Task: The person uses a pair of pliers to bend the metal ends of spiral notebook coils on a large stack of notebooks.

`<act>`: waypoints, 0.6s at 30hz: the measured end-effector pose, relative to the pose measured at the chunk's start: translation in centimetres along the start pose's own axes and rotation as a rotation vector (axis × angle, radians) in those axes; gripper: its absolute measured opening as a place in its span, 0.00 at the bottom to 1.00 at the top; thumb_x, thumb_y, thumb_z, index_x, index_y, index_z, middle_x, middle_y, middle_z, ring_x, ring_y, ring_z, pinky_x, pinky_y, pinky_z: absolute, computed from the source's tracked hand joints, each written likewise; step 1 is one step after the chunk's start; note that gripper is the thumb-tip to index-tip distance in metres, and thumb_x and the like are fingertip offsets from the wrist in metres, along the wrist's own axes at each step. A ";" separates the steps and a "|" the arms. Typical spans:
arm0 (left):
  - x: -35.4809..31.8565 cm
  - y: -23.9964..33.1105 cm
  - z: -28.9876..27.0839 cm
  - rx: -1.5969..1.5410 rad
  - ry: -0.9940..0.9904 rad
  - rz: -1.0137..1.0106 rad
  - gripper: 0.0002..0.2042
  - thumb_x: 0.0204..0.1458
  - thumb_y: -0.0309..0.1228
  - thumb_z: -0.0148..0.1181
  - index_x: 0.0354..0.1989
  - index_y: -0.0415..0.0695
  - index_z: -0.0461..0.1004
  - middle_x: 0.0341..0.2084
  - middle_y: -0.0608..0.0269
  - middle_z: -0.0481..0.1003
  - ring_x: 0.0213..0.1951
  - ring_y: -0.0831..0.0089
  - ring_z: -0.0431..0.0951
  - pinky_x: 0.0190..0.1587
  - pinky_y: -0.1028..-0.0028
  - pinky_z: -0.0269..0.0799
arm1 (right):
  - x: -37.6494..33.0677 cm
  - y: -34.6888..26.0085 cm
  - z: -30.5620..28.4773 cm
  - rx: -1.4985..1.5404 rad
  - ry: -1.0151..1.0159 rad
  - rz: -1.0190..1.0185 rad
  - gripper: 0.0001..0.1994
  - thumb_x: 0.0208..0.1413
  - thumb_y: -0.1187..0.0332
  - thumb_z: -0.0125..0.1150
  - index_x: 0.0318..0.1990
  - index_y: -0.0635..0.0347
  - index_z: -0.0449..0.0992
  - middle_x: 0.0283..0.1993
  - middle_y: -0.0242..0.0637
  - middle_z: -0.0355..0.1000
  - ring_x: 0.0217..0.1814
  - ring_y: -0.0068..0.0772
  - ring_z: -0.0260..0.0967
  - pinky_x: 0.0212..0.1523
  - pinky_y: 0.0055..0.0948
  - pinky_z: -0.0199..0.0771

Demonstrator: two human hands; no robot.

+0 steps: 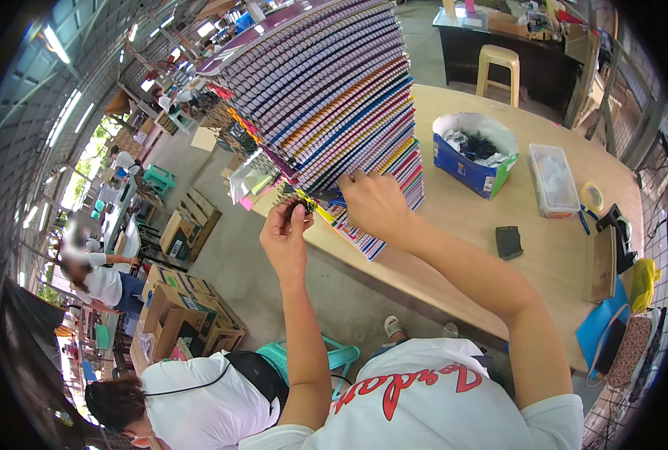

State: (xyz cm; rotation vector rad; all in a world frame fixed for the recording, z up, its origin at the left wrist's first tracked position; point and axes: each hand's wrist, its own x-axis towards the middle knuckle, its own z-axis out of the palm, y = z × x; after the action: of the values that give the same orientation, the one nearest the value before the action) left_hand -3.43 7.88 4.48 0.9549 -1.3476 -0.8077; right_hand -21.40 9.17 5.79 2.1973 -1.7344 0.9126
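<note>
A tall stack of spiral-bound notebooks stands at the table's edge, its coil-bound spines facing me. My right hand is closed round a small hand tool with blue handles, probably cutting pliers, its dark jaws pointing left against the lower part of the stack. Just left of it, my left hand pinches the dark end of a wire coil at the notebooks' corner. The fingers partly hide the coil end, and my right hand covers most of the tool.
On the wooden table are a blue-and-green box with dark scraps, a clear plastic container, a roll of tape, blue-handled pliers and a black block. A co-worker sits close at my left.
</note>
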 end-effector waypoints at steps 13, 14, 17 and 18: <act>0.4 1.7 -0.4 0.066 0.004 0.016 0.13 0.56 0.25 0.61 0.48 0.33 0.73 0.35 0.58 0.78 0.33 0.76 0.79 0.38 0.75 0.80 | 0.1 -0.1 -1.2 -0.004 0.084 0.019 0.19 0.43 0.58 0.69 0.36 0.64 0.74 0.35 0.44 0.73 0.39 0.46 0.73 0.38 0.43 0.73; 0.3 1.9 -0.4 0.062 -0.001 0.034 0.14 0.56 0.25 0.61 0.50 0.33 0.73 0.36 0.58 0.78 0.34 0.76 0.79 0.38 0.75 0.80 | 0.2 -0.3 -1.3 -0.038 0.059 0.021 0.21 0.44 0.55 0.69 0.36 0.64 0.74 0.35 0.43 0.72 0.40 0.45 0.73 0.39 0.43 0.72; 0.6 1.8 -0.8 0.073 -0.012 0.056 0.16 0.55 0.25 0.62 0.51 0.34 0.73 0.36 0.58 0.78 0.34 0.77 0.79 0.38 0.76 0.79 | 0.5 -0.7 -1.2 -0.049 0.088 -0.009 0.10 0.42 0.70 0.60 0.34 0.63 0.75 0.34 0.45 0.74 0.37 0.44 0.75 0.34 0.44 0.74; 0.8 1.7 -0.9 0.088 -0.018 0.059 0.16 0.55 0.24 0.62 0.51 0.34 0.73 0.36 0.58 0.78 0.34 0.77 0.78 0.37 0.76 0.79 | 0.6 -0.7 -1.3 -0.050 0.088 -0.010 0.10 0.42 0.70 0.60 0.34 0.63 0.75 0.34 0.45 0.74 0.37 0.44 0.75 0.34 0.44 0.74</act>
State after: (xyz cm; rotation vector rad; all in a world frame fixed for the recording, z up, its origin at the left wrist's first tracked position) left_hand -2.55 7.97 6.35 0.9735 -1.4305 -0.7188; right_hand -21.13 9.57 7.34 2.1005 -1.6859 0.9388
